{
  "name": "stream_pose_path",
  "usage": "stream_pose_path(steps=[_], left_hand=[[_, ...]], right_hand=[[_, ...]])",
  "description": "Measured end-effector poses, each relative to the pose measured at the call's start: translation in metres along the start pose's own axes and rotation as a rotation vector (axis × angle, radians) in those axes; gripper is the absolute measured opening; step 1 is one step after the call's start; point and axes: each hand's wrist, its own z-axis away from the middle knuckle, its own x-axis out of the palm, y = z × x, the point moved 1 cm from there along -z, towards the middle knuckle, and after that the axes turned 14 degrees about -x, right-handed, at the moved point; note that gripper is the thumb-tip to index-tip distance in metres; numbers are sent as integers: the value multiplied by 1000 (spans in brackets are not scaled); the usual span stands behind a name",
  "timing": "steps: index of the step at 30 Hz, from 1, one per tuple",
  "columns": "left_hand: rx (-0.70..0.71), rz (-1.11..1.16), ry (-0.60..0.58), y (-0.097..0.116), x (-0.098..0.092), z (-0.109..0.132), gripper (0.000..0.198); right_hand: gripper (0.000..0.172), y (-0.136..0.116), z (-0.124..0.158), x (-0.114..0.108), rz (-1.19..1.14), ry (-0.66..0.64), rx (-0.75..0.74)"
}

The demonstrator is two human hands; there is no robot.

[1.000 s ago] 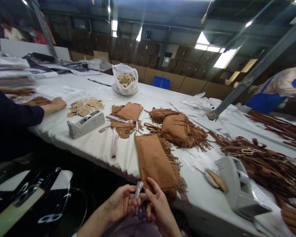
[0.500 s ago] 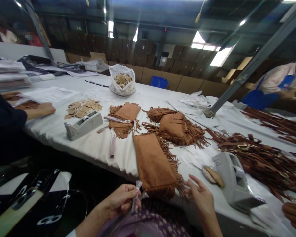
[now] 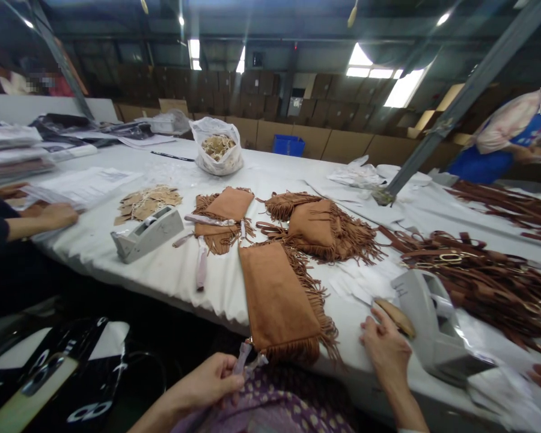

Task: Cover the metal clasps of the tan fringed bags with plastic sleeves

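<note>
My left hand pinches a strip wrapped in clear plastic at the near corner of a brown suede pouch. The pouch has fringe along its right side and lies at the table's front edge, partly over my lap. My right hand is to the right of the pouch, fingers bent and a little apart. Its fingertips are at the near edge of some thin white sheets, beside a brown oval object and a grey tape dispenser. Whether they touch a sheet I cannot tell.
More fringed pouches lie behind. Left of them are a second tape dispenser and a pile of tan tags. Brown straps heap at right. A white bag stands farther back. Another person's hand is at left.
My right hand has moved right, from beside the pouch's fringe to the white sheets near the tape dispenser. My left hand keeps its pinch on the wrapped strip. The view has shifted slightly.
</note>
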Motion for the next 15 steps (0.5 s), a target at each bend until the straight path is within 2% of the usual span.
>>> stream_pose_path(steps=[2, 4, 6, 8, 10, 12, 13, 15], left_hand=[[66, -208, 191, 8, -8, 1, 34], [123, -355, 437, 19, -17, -1, 33], [123, -458, 640, 32, -25, -7, 31], [94, -550, 779, 44, -31, -15, 33], [62, -643, 855, 56, -37, -23, 35], [56, -692, 881, 67, -43, -29, 35], [61, -668, 876, 74, -46, -33, 34], [89, -448, 875, 92, -48, -40, 26]], right_hand=[[51, 7, -2, 1, 112, 2, -59], [50, 14, -2, 2, 193, 0, -116], [49, 20, -1, 5, 236, -9, -214], [46, 27, 0, 8, 237, -6, -326], [43, 34, 2, 13, 207, 12, -402], [39, 39, 5, 16, 153, 49, -420], [37, 40, 7, 16, 113, 72, -416], [32, 38, 9, 10, -9, 124, -389]])
